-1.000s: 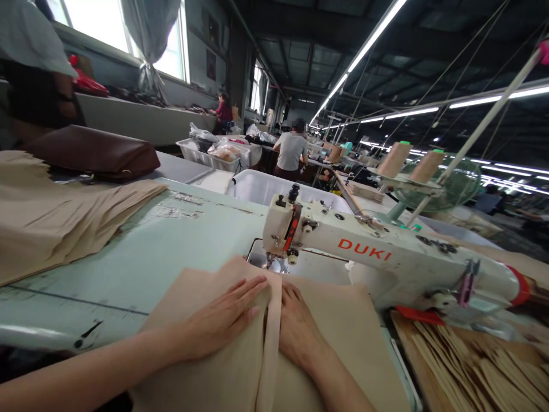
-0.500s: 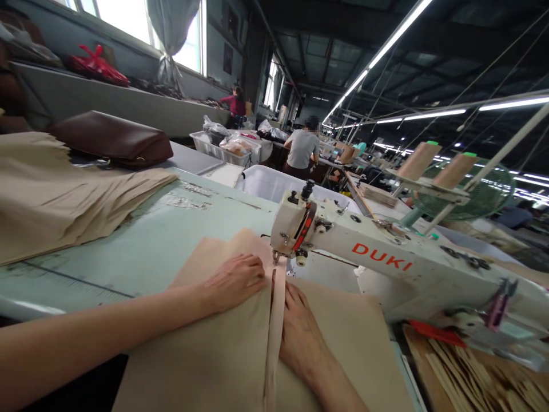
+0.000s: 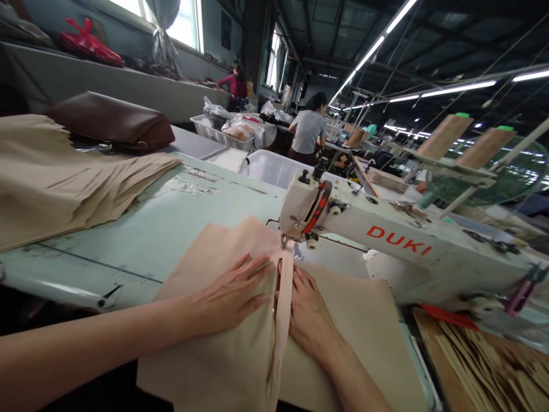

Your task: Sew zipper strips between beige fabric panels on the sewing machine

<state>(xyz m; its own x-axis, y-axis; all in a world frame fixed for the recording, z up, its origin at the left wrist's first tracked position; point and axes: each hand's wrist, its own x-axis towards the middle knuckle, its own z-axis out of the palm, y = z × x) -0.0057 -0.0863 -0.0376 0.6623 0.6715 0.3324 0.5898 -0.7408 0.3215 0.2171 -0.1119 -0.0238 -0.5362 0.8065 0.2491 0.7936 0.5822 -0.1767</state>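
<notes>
Beige panel (image 3: 231, 357) lies across the sewing table's (image 3: 231, 197) near edge, strip (image 3: 283, 323) under the presser foot (image 3: 283, 242). Left hand (image 3: 235, 293): your fingers flat, not gripping. Right hand (image 3: 311, 309): against the strip, can't tell if pinching. Uneven pull could skew it; straying closer risks a jab. Machine arm (image 3: 360, 234) reads "DUKI"; ruler (image 3: 100, 264) numerals unreadable.

1. We see a pale green worktop (image 3: 214, 200), scuffed in patches, with a ruler scale (image 3: 98, 263) near its front edge.
2. On its left side we find a layered stack of beige pieces (image 3: 77, 180).
3. Midway along, we see a beige panel (image 3: 231, 349) lying on it and reaching past the front edge.
4. To the right, we see a sewing machine (image 3: 355, 229) standing on it.
</notes>
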